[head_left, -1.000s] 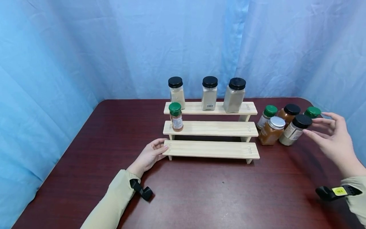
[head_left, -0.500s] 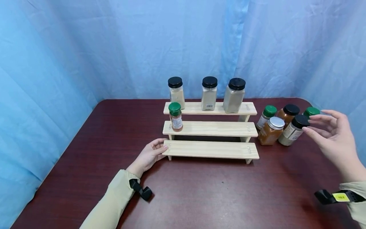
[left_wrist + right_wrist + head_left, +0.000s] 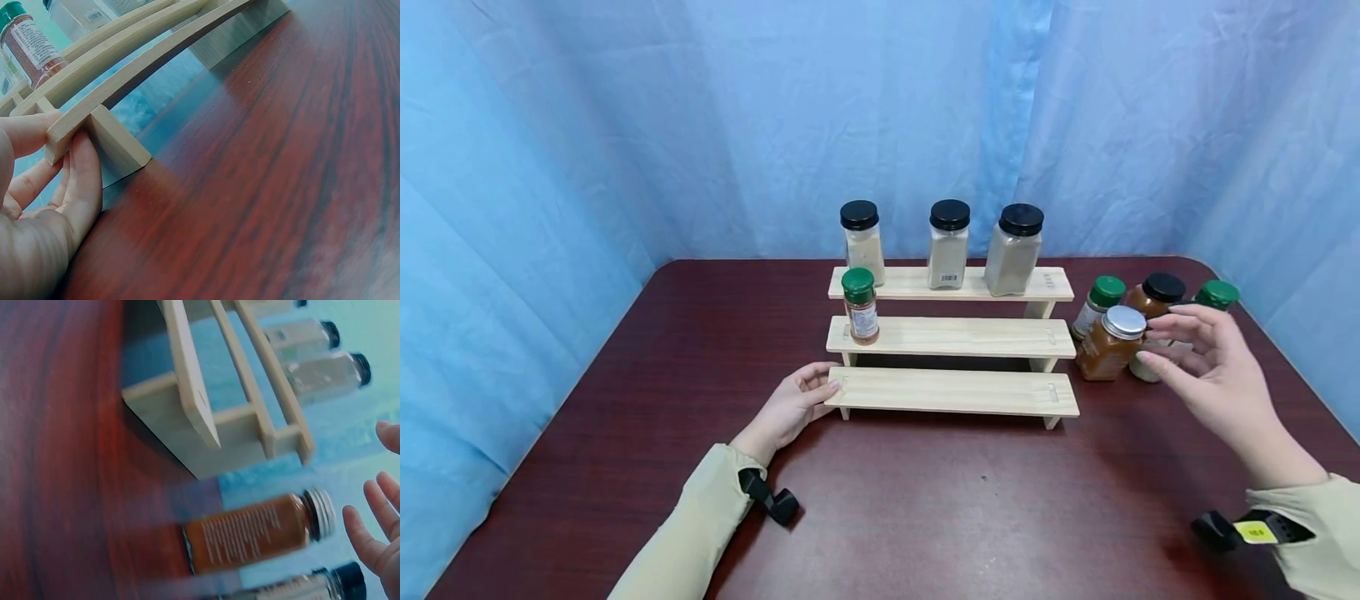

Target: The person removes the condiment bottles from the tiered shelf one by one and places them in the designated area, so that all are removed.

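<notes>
My left hand [image 3: 790, 410] grips the left end of the lowest step of a three-tier wooden rack [image 3: 955, 392]. In the left wrist view, the thumb lies on top of the board and fingers [image 3: 84, 169] are under it. My right hand [image 3: 1217, 371] hovers, fingers spread and holding nothing, just right of a silver-lidded spice jar [image 3: 1103, 354] with orange-brown contents. The right wrist view shows a gap between the fingers and the jar's silver lid [image 3: 320, 514]. Behind my right hand, a black-lidded jar [image 3: 1144, 368] is mostly hidden.
Three black-lidded jars [image 3: 949, 254] stand on the top tier. A green-capped spice jar [image 3: 862, 321] stands at the middle tier's left end. Right of the rack are another green-capped jar [image 3: 1107, 292], a black-capped brown jar [image 3: 1163, 288] and a further green cap [image 3: 1217, 293]. Blue curtains surround the table [image 3: 925, 517].
My right hand has moved left, from beside the black-lidded jar at the right to beside the silver-lidded jar. My left hand keeps its grip on the rack.
</notes>
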`<state>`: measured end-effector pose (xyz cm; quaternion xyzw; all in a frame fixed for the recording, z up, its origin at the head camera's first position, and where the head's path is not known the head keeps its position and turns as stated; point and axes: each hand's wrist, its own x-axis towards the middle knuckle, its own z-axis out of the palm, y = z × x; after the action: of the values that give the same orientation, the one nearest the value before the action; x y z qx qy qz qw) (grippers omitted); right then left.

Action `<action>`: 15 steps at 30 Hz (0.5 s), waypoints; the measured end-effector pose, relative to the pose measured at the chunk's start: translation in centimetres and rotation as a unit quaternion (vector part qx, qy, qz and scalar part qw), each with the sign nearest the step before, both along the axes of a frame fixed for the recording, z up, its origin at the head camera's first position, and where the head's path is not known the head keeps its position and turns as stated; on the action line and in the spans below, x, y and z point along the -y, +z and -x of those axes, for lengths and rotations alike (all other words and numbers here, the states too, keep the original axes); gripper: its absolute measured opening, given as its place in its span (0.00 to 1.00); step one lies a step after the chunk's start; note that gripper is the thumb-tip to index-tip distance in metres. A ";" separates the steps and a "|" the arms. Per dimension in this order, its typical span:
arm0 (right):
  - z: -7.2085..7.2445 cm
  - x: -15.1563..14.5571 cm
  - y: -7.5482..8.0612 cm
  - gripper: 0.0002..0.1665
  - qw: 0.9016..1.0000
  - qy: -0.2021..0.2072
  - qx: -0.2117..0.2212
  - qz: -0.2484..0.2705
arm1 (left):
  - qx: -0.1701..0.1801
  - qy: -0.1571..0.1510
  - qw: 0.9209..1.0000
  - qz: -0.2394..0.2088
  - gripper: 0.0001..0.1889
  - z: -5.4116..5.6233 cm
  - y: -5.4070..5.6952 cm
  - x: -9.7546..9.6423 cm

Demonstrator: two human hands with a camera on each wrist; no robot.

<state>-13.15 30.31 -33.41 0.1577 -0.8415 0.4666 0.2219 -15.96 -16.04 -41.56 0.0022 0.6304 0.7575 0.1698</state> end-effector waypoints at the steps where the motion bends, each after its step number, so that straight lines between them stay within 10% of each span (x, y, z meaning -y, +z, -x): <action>1: 0.0 0.4 -0.1 0.41 1.000 0.004 0.001 -0.001 | -0.001 -0.002 1.000 0.001 0.23 0.0 0.0 0.0; 15: 1.1 4.8 -1.5 0.37 0.997 0.071 -0.003 0.027 | -0.001 -0.004 1.000 -0.001 0.25 0.1 -0.1 0.0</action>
<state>-14.25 25.51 -34.91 0.2123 -0.8147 0.5033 0.1946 -16.02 -16.06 -41.67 0.0056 0.6298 0.7575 0.1720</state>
